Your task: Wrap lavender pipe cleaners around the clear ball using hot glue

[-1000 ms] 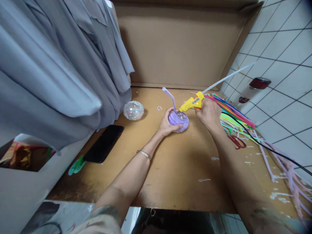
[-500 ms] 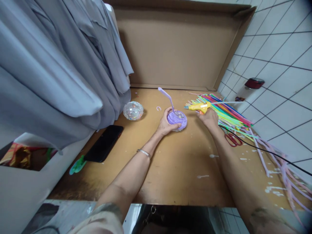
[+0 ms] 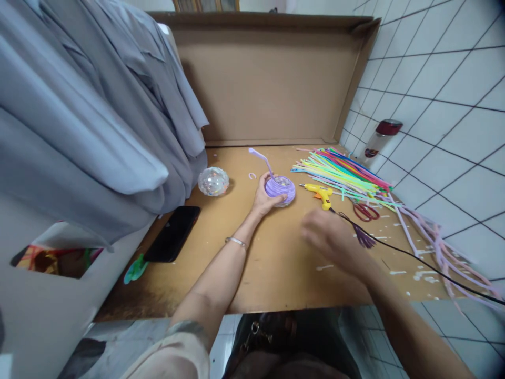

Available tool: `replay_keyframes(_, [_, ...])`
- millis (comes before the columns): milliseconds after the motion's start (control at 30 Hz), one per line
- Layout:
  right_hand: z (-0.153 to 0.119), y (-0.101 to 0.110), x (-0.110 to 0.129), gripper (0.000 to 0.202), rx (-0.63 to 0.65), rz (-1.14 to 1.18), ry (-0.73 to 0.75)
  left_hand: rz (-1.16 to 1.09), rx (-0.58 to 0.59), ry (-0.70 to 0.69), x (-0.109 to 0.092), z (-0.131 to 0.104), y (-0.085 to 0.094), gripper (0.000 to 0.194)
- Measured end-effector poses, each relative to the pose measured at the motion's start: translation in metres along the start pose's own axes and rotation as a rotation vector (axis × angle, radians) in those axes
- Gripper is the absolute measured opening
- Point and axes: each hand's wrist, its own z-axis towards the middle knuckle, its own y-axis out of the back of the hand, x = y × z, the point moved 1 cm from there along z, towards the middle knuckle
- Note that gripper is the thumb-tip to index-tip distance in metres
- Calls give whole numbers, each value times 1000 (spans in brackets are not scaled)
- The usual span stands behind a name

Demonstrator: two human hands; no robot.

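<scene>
My left hand [image 3: 267, 199] is wrapped round a ball coiled with purple pipe cleaner [image 3: 282, 190], thumb across its side. One loose purple end stands up from the ball and bends toward the left. My right hand [image 3: 325, 234] is over the table to the right of the ball, smeared by motion, so its fingers cannot be made out. Just beyond it a yellow glue gun [image 3: 321, 193] lies on the table with its nozzle pointing left. A clear faceted ball [image 3: 213, 181] rests to the left of my left hand, near a small curved pale piece [image 3: 252, 176].
Many-coloured pipe cleaners [image 3: 347, 171] are heaped at the back right, beside red-handled scissors [image 3: 366, 211]. The gun's black cord [image 3: 398, 249] crosses the right side. A black phone [image 3: 172, 234] lies left, below grey cloth [image 3: 118, 116]. A red-lidded jar [image 3: 381, 141] stands by the tiled wall.
My right hand has let go of the glue gun, which now lies on the table, and has moved back toward me. The left hand keeps its hold on the purple ball.
</scene>
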Motion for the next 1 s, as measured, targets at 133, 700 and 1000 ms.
replay_keyframes(133, [-111,-58,37,32,529,555,301,7,-2,-7,1,0,1,114])
replay_keyframes(700, [-153,-247,-23,87,430,-153,-347,-15,-33,-13,-2,0,2,117])
replay_keyframes(1000, [-111,-242,-57,38,621,4,-329,-35,-31,-51,0,1,1,110])
